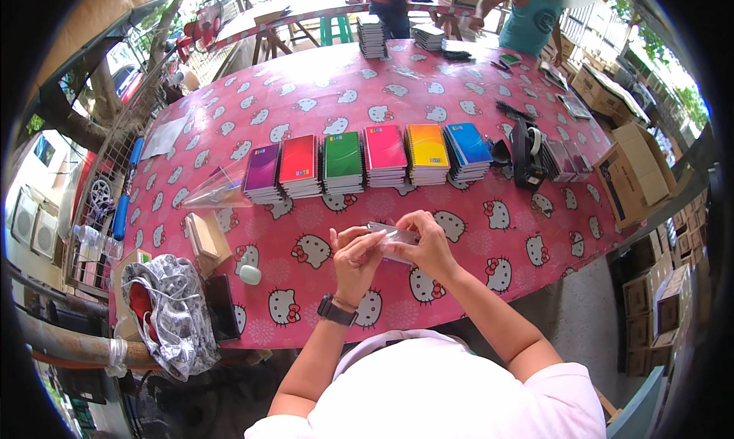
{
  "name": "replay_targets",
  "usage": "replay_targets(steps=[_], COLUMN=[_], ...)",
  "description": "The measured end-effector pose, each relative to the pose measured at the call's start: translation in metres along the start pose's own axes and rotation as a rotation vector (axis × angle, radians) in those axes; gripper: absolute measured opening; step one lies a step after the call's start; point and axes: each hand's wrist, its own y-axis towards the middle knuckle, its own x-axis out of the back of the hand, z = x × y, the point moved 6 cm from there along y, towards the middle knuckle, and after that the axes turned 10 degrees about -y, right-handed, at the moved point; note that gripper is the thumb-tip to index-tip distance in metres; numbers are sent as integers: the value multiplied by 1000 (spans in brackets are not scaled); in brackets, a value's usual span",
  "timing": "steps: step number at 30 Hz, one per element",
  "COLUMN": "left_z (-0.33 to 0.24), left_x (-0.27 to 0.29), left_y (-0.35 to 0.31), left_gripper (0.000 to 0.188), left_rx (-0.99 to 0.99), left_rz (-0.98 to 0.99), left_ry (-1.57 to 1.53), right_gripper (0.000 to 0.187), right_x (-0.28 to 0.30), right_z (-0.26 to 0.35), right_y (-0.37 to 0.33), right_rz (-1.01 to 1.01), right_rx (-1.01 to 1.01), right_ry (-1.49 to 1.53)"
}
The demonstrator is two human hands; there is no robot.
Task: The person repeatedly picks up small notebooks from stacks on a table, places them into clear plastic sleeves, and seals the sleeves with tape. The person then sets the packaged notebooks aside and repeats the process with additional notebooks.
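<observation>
Close to my body, my left hand (356, 261) and my right hand (425, 246) are together above the pink patterned tablecloth. Between them is a small piece of clear plastic (380, 228), perhaps a bag or sleeve; its exact kind is partly hidden by my fingers. Both hands pinch it. Just beyond stands a row of spiral notebook stacks: purple (262, 166), red (297, 158), green (343, 156), pink (384, 148), yellow (428, 147) and blue (467, 143). Clear plastic bags (218, 192) lie left of the purple stack.
A black tape dispenser (526, 160) stands right of the stacks, before an open cardboard box (633, 171). At left are a grey patterned cloth (177, 309), a wooden holder (206, 244) and a small pale rounded case (249, 275). Two people (533, 15) stand at the far side.
</observation>
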Motion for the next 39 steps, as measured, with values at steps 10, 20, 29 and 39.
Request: replay_targets(steps=[10, 20, 29, 39], left_z=[-39, -39, -32, -31], left_x=[-14, -36, -33, -34], left_y=[-30, -29, -35, -32], left_gripper=[53, 66, 67, 74], left_rx=[-323, -87, -17, 11], left_rz=[-7, 274, 264, 287], left_ry=[474, 622, 665, 610], right_gripper=[16, 21, 21, 15], right_x=[-20, 215, 248, 101], right_z=[-41, -222, -298, -258], right_y=[28, 44, 62, 54], right_rz=[343, -746, -702, 176], right_rx=[-331, -329, -428, -798], right_ry=[317, -461, -541, 718])
